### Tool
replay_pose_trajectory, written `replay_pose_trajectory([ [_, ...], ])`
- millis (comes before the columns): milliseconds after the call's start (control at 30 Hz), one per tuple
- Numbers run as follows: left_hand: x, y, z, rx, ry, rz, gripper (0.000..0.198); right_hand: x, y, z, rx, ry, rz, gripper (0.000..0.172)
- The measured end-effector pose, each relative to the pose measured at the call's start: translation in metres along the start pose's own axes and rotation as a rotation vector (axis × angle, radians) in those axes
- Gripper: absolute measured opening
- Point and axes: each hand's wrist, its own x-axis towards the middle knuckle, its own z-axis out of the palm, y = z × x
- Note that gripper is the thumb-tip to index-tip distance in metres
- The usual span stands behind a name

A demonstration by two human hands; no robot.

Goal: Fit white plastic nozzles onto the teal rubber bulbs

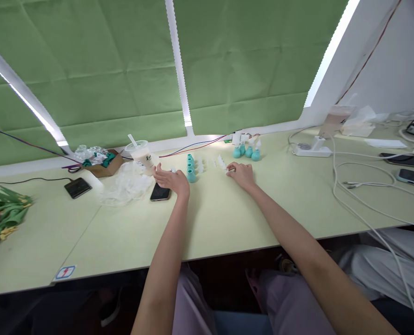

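My left hand (170,179) reaches forward over the pale green table (228,214), fingers partly spread, holding nothing I can make out. It hovers between a black phone (160,191) and a row of teal bulb-shaped pieces (190,168). My right hand (240,173) rests on the table with fingers curled, pinching a small white piece (228,171) at the end of a row of small white parts (214,163). Further back stands another cluster of teal bulbs (246,151).
A lidded drink cup with straw (140,154), crumpled clear plastic bags (125,186), a cardboard box (104,164) and a second phone (77,187) lie to the left. Another person's hand and green items (6,216) are at far left. A power strip (313,149), cables and phones (411,177) occupy the right.
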Motion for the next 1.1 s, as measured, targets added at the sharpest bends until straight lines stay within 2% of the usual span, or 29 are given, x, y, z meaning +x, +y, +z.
replay_pose_trajectory([
  [233,0.008,-0.02,0.02,0.119,-0.214,-0.125,0.065,0.004,0.001,0.008,-0.007,-0.004,0.017,0.007],
  [333,0.011,-0.028,0.024,0.128,-0.339,-0.152,0.055,0.005,0.003,0.01,-0.013,-0.004,0.001,0.007],
  [400,0.013,-0.031,0.024,0.127,-0.38,-0.156,0.044,0.005,0.003,0.009,-0.023,0.016,-0.032,0.01],
  [500,0.014,-0.034,0.023,0.144,-0.377,-0.143,0.031,0.002,0.003,0.006,-0.037,0.072,-0.084,0.017],
  [700,0.018,-0.035,0.02,0.148,-0.369,-0.155,0.027,-0.005,-0.009,-0.007,-0.02,0.133,-0.125,0.014],
  [800,0.023,-0.031,0.014,0.09,-0.301,-0.154,0.031,-0.008,-0.021,-0.012,0.014,0.159,-0.192,0.017],
  [867,0.023,-0.026,0.01,-0.019,-0.25,-0.06,0.036,-0.01,-0.03,-0.014,0.087,0.18,-0.172,0.018],
  [933,0.017,-0.018,0.006,-0.177,-0.255,0.104,0.037,-0.011,-0.04,-0.018,0.216,0.203,-0.115,0.02],
  [1033,-0.005,-0.003,0.005,-0.355,-0.348,0.345,0.034,-0.014,-0.053,-0.025,0.434,0.206,-0.126,0.026],
  [1100,-0.023,0.005,0.005,-0.358,-0.464,0.502,0.032,-0.016,-0.06,-0.029,0.522,0.19,-0.188,0.03],
])
